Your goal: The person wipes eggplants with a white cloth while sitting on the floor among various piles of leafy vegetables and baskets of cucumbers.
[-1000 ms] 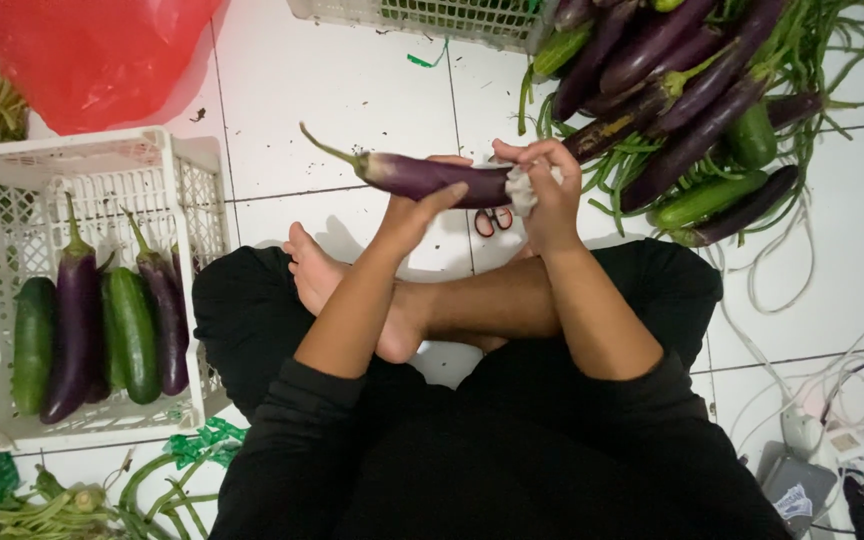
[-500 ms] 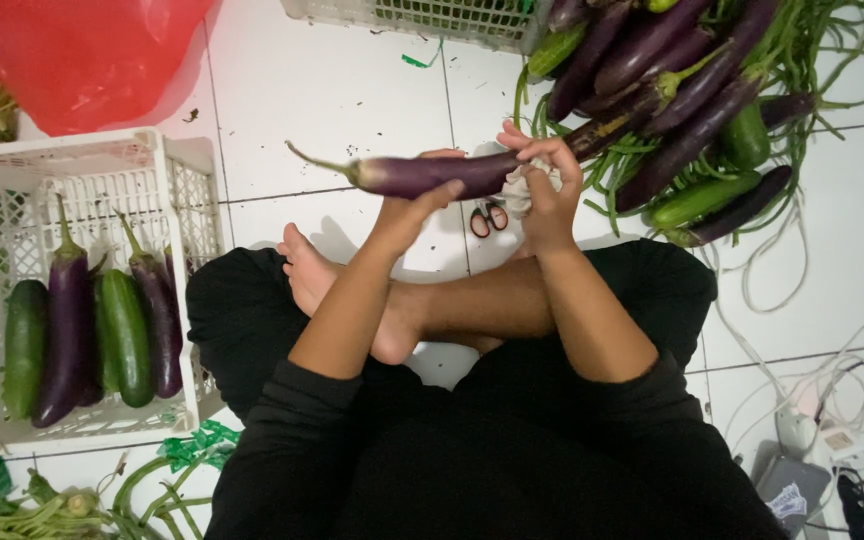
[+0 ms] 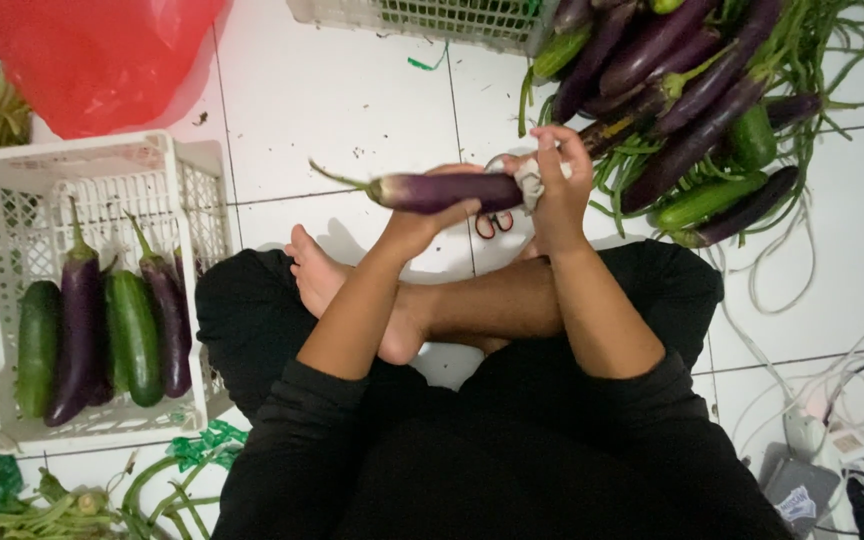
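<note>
My left hand (image 3: 430,214) grips a long purple eggplant (image 3: 432,190) from below, its green stem pointing left. My right hand (image 3: 555,180) presses a small whitish cloth (image 3: 530,180) against the eggplant's right end. Both hands hover over the white tile floor (image 3: 332,100), above my crossed legs and bare foot (image 3: 324,275). Small scissors (image 3: 495,222) lie on the floor just under the eggplant.
A white plastic crate (image 3: 12,200) at the left holds eggplants and cucumbers. A pile of eggplants, cucumbers and long beans (image 3: 692,110) lies at the upper right. A red plastic bag (image 3: 102,55) sits upper left, another crate (image 3: 422,18) at the top, cables (image 3: 832,420) lower right.
The eggplant and both hands have stayed in about the same place; the right hand has shifted slightly along the eggplant's right end with the cloth.
</note>
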